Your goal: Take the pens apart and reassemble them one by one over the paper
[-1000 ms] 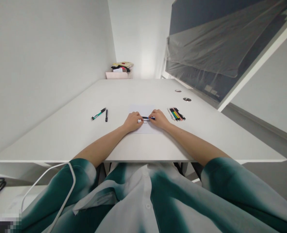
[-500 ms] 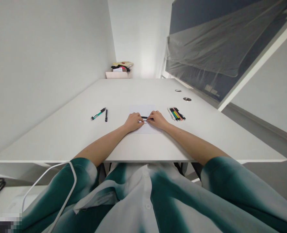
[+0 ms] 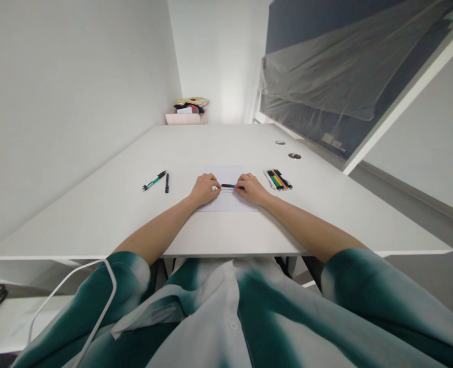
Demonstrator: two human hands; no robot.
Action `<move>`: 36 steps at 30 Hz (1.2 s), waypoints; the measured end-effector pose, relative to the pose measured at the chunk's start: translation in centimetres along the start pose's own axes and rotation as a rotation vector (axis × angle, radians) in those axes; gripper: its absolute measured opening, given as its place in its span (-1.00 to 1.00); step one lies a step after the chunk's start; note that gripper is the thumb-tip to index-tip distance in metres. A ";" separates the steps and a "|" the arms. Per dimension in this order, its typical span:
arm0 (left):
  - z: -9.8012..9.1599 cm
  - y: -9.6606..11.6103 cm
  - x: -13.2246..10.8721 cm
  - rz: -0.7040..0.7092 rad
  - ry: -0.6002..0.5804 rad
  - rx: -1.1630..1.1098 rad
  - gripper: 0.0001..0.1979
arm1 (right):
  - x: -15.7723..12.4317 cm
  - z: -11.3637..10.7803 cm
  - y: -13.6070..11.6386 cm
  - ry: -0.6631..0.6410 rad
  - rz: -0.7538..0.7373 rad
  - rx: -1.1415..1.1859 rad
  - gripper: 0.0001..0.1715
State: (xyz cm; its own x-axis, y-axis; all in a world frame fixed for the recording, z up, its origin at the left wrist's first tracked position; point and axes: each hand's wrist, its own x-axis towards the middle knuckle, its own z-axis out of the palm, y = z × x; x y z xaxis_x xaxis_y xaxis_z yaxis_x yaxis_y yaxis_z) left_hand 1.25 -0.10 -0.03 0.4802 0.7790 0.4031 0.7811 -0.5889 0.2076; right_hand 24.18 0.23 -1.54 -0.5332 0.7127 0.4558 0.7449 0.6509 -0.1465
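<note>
Right hand (image 3: 252, 188) is pinching, fingertips closed together, the blue end of a slim black-and-blue pen (image 3: 231, 186) held level over a white paper sheet (image 3: 226, 203), while left hand (image 3: 204, 190) is curling its fingers just beside the black end, contact unclear.

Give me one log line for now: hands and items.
right hand: holding black-and-blue pen | left hand: beside pen | under: paper sheet | nearby: coloured pens

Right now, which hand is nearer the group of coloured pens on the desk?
Right: the right hand is beside the coloured pens; the left hand is farther away, across the paper.
</note>
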 end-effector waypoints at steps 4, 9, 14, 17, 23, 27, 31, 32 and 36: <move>0.0 -0.1 0.0 0.010 0.002 -0.004 -0.80 | 0.0 0.0 -0.1 0.008 -0.023 0.004 -0.80; 0.0 -0.4 -0.1 0.020 0.006 -0.001 -0.80 | 0.1 -0.2 -0.2 0.002 -0.024 -0.003 -0.80; 0.2 -0.4 -0.1 0.028 0.006 0.001 -0.80 | 0.1 -0.2 -0.4 0.001 -0.023 -0.006 -0.79; 0.4 -0.1 0.0 0.038 0.011 -0.004 -0.81 | 0.2 -0.3 -0.8 -0.003 -0.023 -0.010 -0.79; 0.3 0.7 -0.1 0.067 0.021 -0.046 -0.82 | 0.4 -0.5 -1.9 -0.099 0.017 0.039 -0.77; 0.1 1.1 -0.2 0.077 -0.005 -0.095 -0.83 | 0.2 -0.3 -2.2 -0.102 0.051 0.136 -0.76; 0.0 1.4 -0.2 0.067 -0.003 -0.112 -0.85 | 0.1 -0.1 -2.0 -0.050 0.026 0.225 -0.76; 0.0 1.4 -0.2 0.064 0.001 -0.113 -0.85 | 0.1 -0.1 -2.0 -0.039 0.026 0.235 -0.75; 0.0 1.4 -0.2 0.062 0.002 -0.106 -0.85 | 0.2 -0.1 -1.7 -0.012 0.021 0.245 -0.78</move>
State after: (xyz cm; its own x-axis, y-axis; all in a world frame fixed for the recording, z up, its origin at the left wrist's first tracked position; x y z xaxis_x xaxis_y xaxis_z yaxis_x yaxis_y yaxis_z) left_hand 2.21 -1.05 0.15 0.5255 0.7403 0.4194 0.7035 -0.6553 0.2752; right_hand 22.84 -0.75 -1.15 -0.5248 0.7287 0.4401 0.6367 0.6791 -0.3653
